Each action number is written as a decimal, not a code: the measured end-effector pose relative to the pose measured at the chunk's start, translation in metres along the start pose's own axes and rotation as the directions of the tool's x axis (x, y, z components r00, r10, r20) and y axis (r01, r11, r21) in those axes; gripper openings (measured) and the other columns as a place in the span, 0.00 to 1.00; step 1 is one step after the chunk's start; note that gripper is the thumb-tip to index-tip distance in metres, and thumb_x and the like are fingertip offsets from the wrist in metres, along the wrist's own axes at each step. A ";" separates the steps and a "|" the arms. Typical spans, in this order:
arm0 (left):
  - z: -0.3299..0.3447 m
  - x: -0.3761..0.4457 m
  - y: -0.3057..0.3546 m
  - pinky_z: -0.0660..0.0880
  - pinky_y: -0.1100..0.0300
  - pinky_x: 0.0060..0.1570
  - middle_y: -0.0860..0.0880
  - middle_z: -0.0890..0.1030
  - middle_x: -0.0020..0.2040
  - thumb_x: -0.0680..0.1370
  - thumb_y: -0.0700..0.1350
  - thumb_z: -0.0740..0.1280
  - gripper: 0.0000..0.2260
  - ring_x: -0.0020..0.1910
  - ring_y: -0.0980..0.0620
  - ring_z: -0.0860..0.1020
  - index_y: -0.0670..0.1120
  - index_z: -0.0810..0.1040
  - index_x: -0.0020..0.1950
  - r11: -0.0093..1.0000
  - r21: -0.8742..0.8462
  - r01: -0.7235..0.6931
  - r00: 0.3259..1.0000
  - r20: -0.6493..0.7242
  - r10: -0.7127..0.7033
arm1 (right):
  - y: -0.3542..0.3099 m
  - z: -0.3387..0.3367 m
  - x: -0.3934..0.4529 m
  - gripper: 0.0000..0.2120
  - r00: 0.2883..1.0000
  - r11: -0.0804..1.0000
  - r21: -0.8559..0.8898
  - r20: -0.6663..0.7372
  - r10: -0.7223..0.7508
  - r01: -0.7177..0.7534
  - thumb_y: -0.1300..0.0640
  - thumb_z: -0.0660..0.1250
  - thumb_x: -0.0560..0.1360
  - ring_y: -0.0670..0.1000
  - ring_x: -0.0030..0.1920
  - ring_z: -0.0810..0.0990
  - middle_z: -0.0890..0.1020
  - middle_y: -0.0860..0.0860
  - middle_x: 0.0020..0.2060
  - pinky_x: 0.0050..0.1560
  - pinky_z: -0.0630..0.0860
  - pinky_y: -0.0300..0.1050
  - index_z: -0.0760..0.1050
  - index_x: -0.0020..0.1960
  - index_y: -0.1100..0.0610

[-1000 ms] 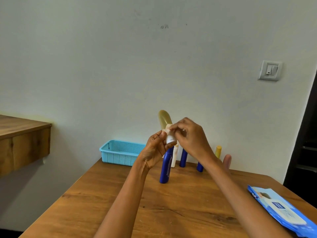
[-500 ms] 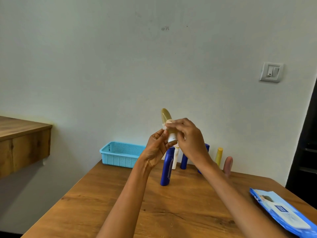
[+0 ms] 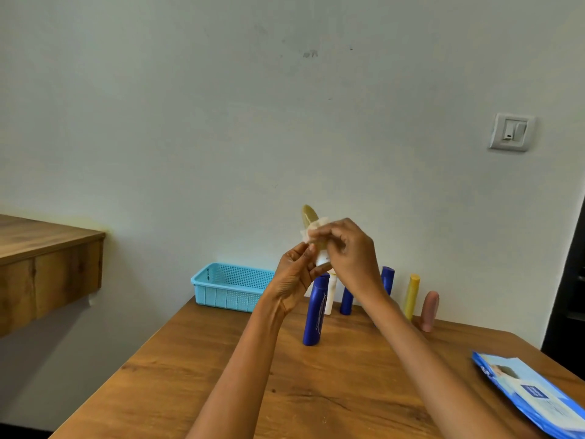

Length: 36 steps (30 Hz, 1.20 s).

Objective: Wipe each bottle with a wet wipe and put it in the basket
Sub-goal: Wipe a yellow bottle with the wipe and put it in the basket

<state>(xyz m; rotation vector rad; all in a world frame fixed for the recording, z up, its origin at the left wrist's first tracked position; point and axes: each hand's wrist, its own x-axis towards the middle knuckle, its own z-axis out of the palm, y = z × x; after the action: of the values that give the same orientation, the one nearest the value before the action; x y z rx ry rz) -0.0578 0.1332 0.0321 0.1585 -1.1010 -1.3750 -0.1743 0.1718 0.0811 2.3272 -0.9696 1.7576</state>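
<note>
My right hand [image 3: 348, 248] pinches a wet wipe [image 3: 311, 231] around the olive tube [image 3: 308, 215], while my left hand [image 3: 294, 274] grips the tube's white lower end from below. Both are raised well above the bench [image 3: 221, 375]. Just below them stand a blue bottle [image 3: 315, 312], a white one, two more blue ones, then a yellow bottle [image 3: 411, 296] and a pink bottle [image 3: 430, 310] to the right. The basket [image 3: 231, 291], left of my hands, looks empty from here, so I judge the job barely begun. The wipe pack [image 3: 538, 397] lies far right.
</note>
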 end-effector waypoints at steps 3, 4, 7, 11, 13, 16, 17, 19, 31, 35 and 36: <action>-0.005 -0.001 -0.001 0.80 0.59 0.43 0.43 0.84 0.49 0.72 0.42 0.66 0.15 0.49 0.48 0.82 0.38 0.76 0.57 1.000 0.021 0.015 1.000 0.012 -0.016 | 0.005 -0.002 -0.014 0.13 0.998 0.995 0.074 0.010 0.059 -0.059 0.71 0.64 0.73 0.38 0.47 0.78 0.79 0.45 0.44 0.46 0.72 0.24 0.82 0.46 0.55; -0.005 -0.002 -0.002 0.80 0.58 0.43 0.43 0.83 0.50 0.72 0.42 0.66 0.15 0.49 0.48 0.82 0.39 0.76 0.57 0.999 0.029 0.025 1.000 0.017 -0.026 | 0.006 -0.006 -0.013 0.13 0.995 0.989 0.109 0.022 0.097 -0.099 0.70 0.65 0.73 0.38 0.46 0.79 0.80 0.44 0.44 0.45 0.72 0.24 0.81 0.45 0.54; -0.002 -0.002 -0.004 0.80 0.58 0.43 0.43 0.83 0.51 0.72 0.43 0.65 0.16 0.47 0.49 0.82 0.39 0.75 0.59 0.998 0.039 0.057 0.998 0.031 -0.059 | 0.008 -0.020 0.005 0.07 0.983 0.970 0.175 -0.044 0.178 -0.168 0.62 0.67 0.75 0.39 0.46 0.80 0.82 0.43 0.44 0.45 0.75 0.29 0.80 0.45 0.51; 0.004 -0.003 -0.006 0.80 0.59 0.43 0.44 0.83 0.51 0.72 0.44 0.66 0.24 0.47 0.50 0.82 0.36 0.70 0.65 0.996 0.045 0.073 0.996 0.057 -0.075 | 0.005 -0.029 0.041 0.09 0.979 0.969 0.152 -0.030 0.202 -0.195 0.57 0.67 0.76 0.42 0.45 0.79 0.81 0.46 0.46 0.43 0.75 0.29 0.78 0.56 0.53; 0.005 -0.002 -0.004 0.80 0.59 0.43 0.44 0.83 0.50 0.68 0.49 0.74 0.28 0.46 0.50 0.82 0.37 0.72 0.63 0.998 0.052 0.032 0.997 0.069 -0.036 | 0.003 -0.024 0.043 0.14 0.976 0.972 0.100 0.082 0.203 -0.211 0.60 0.65 0.76 0.38 0.42 0.77 0.80 0.44 0.47 0.39 0.73 0.26 0.77 0.60 0.51; 0.002 0.001 0.005 0.80 0.60 0.42 0.44 0.83 0.48 0.60 0.54 0.80 0.34 0.44 0.50 0.82 0.37 0.75 0.59 0.998 0.056 -0.021 0.998 0.064 0.017 | 0.002 -0.013 0.022 0.17 0.985 0.988 0.050 0.095 0.143 -0.149 0.66 0.63 0.76 0.34 0.44 0.75 0.78 0.42 0.50 0.42 0.71 0.23 0.78 0.60 0.51; -0.001 0.002 0.008 0.80 0.60 0.42 0.44 0.83 0.48 0.61 0.53 0.80 0.33 0.45 0.50 0.82 0.37 0.75 0.58 0.998 0.040 -0.037 0.997 0.062 0.035 | 0.002 -0.010 0.012 0.17 0.989 0.990 0.054 0.082 0.126 -0.130 0.67 0.63 0.76 0.34 0.45 0.75 0.78 0.42 0.49 0.43 0.71 0.23 0.78 0.59 0.51; -0.007 0.002 0.012 0.80 0.61 0.42 0.44 0.83 0.48 0.66 0.51 0.76 0.26 0.46 0.50 0.82 0.38 0.76 0.56 0.998 -0.011 -0.055 0.998 0.038 0.055 | 0.005 -0.007 -0.007 0.17 0.989 0.990 0.072 0.089 0.118 -0.125 0.68 0.65 0.75 0.37 0.44 0.77 0.80 0.43 0.46 0.42 0.72 0.25 0.80 0.57 0.51; -0.003 -0.001 0.004 0.80 0.60 0.41 0.43 0.83 0.46 0.72 0.45 0.65 0.15 0.42 0.50 0.83 0.38 0.76 0.54 0.998 0.051 0.042 0.999 -0.008 -0.042 | -0.013 0.002 0.040 0.18 0.997 0.992 -0.109 0.054 0.062 -0.056 0.70 0.59 0.76 0.49 0.54 0.78 0.80 0.53 0.54 0.51 0.73 0.32 0.79 0.57 0.55; -0.011 0.001 0.008 0.78 0.54 0.52 0.42 0.83 0.48 0.73 0.45 0.65 0.16 0.48 0.48 0.82 0.37 0.77 0.56 0.998 0.061 0.011 1.000 -0.005 -0.011 | -0.012 0.009 0.016 0.16 0.994 0.984 -0.178 0.112 0.020 0.000 0.68 0.59 0.76 0.49 0.50 0.77 0.78 0.52 0.50 0.50 0.76 0.42 0.80 0.56 0.54; -0.014 0.000 0.008 0.79 0.54 0.51 0.43 0.83 0.48 0.73 0.45 0.65 0.16 0.48 0.48 0.82 0.38 0.77 0.56 0.998 0.061 0.008 1.000 -0.008 -0.008 | -0.011 0.010 0.007 0.16 0.992 0.985 -0.170 0.122 0.022 -0.001 0.68 0.60 0.76 0.48 0.50 0.77 0.78 0.51 0.50 0.50 0.76 0.40 0.80 0.56 0.54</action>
<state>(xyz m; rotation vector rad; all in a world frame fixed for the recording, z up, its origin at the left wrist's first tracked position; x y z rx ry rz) -0.0423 0.1282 0.0300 0.2132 -1.1375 -1.3471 -0.1598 0.1731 0.0876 2.3487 -1.1051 1.4846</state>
